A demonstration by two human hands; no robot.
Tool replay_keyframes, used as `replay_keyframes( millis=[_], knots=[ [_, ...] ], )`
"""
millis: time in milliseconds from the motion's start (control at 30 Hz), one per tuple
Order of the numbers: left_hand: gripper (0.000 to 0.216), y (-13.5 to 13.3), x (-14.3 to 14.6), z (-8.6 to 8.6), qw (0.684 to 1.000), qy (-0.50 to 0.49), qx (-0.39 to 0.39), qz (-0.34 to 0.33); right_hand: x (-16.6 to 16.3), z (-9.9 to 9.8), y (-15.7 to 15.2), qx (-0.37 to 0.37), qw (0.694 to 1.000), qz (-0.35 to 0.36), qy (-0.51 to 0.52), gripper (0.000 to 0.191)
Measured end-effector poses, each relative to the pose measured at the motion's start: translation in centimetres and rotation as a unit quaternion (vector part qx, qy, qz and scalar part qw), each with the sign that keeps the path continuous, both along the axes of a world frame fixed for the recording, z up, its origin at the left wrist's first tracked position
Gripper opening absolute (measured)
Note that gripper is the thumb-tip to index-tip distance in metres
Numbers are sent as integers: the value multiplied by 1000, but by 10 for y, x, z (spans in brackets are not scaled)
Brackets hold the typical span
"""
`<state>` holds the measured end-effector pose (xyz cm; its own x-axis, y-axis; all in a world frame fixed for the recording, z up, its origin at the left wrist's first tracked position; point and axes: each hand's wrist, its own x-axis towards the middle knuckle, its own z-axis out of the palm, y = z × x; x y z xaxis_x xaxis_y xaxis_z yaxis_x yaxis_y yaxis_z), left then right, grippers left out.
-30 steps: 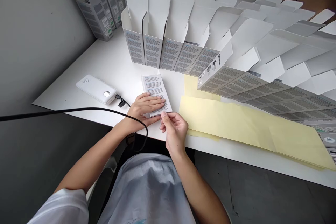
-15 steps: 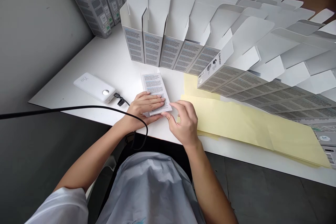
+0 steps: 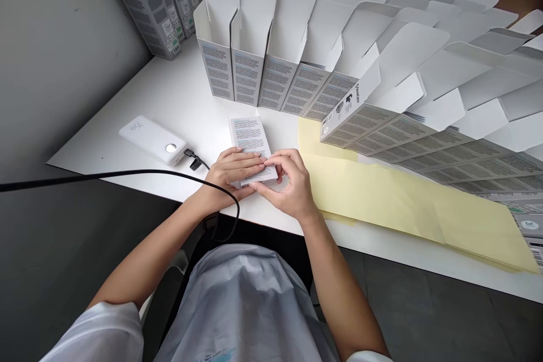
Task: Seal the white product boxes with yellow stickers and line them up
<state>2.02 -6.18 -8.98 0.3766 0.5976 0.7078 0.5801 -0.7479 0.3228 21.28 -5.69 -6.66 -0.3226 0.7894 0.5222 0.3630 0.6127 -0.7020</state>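
Observation:
A flat, unfolded white carton point(image 3: 249, 137) with grey printed text lies on the white table point(image 3: 178, 102) near its front edge. My left hand point(image 3: 231, 172) lies flat on the carton's near end, fingers stretched out and pressing it down. My right hand point(image 3: 288, 184) is curled at the carton's near right corner, thumb and fingers pinching its edge beside the left fingertips.
Rows of erected open-topped white cartons point(image 3: 271, 51) fill the back and right of the table. Yellow paper sheets point(image 3: 407, 198) lie to the right. A white power bank point(image 3: 153, 139) with a black cable point(image 3: 127, 176) sits at the left. More cartons point(image 3: 156, 5) stand against the grey wall.
My right hand went from below the carton's near corner out to the right, then came back and closed on that corner. My left hand stayed flat on the carton.

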Motion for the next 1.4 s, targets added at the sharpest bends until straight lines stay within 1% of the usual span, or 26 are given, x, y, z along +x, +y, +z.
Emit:
replay_keyframes(
  millis=[100,233,433,500,633,733,800,900,1033,1100,1167,1267,1333,1400],
  knots=[
    [37,0,0,0,1000,-2,-4,-1,3,-1,3,-11,1000,21,13,32],
    [36,0,1,0,1000,-1,-8,5,9,-2,7,-37,997,65,23,27],
    [39,1,1,0,1000,-5,6,2,13,-1,4,-146,981,99,78,25],
    [37,1,1,-1,1000,-1,4,6,8,-1,1,-161,979,83,91,26],
    [34,0,0,-3,1000,8,-13,13,-10,0,-8,-155,982,-2,106,25],
    [39,0,0,-4,1000,3,-16,22,-23,-1,-11,-149,979,-65,126,25],
    [43,0,0,-3,1000,-5,-13,23,-27,-2,-11,-141,976,-91,136,23],
    [46,0,0,-2,1000,-5,-20,21,-25,-6,-9,-129,977,-71,151,18],
    [48,-1,-2,-2,998,5,-54,22,-17,-11,-8,-120,975,-38,183,8],
    [51,-1,-2,-3,998,5,-62,20,-16,-12,-9,-115,973,-39,194,9],
    [49,-1,-2,-3,998,0,-62,24,-19,-11,-11,-107,978,-56,173,10],
    [45,-2,0,-3,998,-4,-47,32,-26,-8,-17,-86,984,-100,117,23],
    [44,-2,1,-3,999,-3,-32,31,-31,-7,-19,-72,985,-123,98,26],
    [44,-2,2,-2,999,-5,-17,27,-32,-7,-20,-61,986,-131,88,28]
  ],
)
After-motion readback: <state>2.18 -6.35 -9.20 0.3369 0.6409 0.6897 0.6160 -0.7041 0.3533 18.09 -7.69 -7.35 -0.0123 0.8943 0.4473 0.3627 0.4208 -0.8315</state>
